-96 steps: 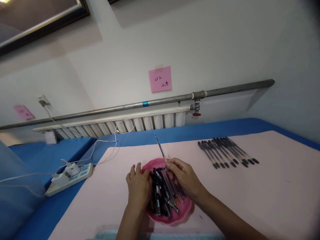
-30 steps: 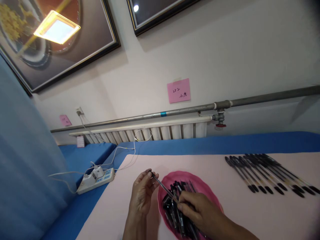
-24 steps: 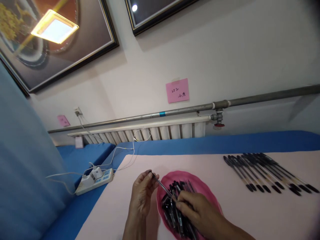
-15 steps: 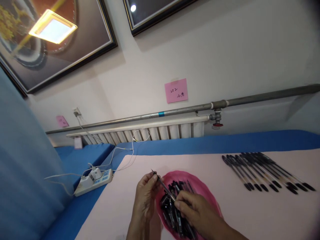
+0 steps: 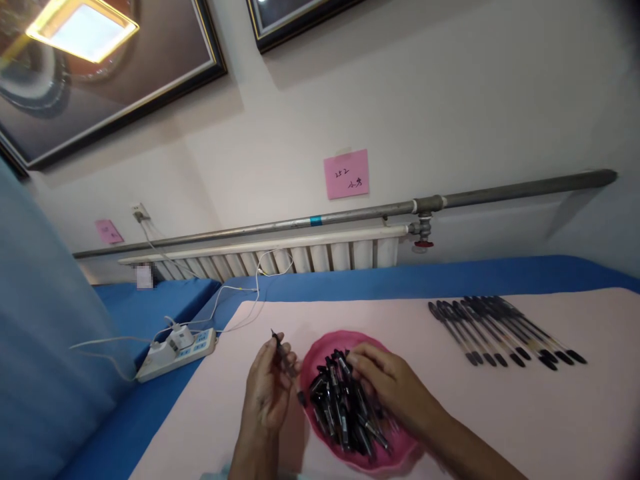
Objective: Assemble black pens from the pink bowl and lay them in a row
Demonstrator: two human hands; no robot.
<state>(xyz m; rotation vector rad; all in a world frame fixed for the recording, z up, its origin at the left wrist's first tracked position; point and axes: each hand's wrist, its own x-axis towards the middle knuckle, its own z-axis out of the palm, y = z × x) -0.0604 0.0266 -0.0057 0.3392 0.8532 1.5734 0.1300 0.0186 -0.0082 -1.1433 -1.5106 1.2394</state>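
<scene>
A pink bowl [image 5: 313,350] sits on the pink table cover, heaped with black pen parts [image 5: 340,410]. My left hand [image 5: 267,393] is closed round a thin pen [image 5: 283,353], which points up and to the left, just left of the bowl. My right hand [image 5: 387,383] rests on the heap inside the bowl with its fingers curled over the parts; whether it grips one I cannot make out. A row of several assembled black pens [image 5: 495,323] lies side by side at the right of the table.
A white power strip [image 5: 175,343] with plugs and cables lies on the blue cloth at the left. A radiator [image 5: 280,257] and a grey pipe [image 5: 500,190] run along the wall behind. A pink note [image 5: 346,173] is stuck on the wall.
My right hand has let go of the pen and dropped onto the heap in the bowl. My left hand now holds the pen alone, a little further left.
</scene>
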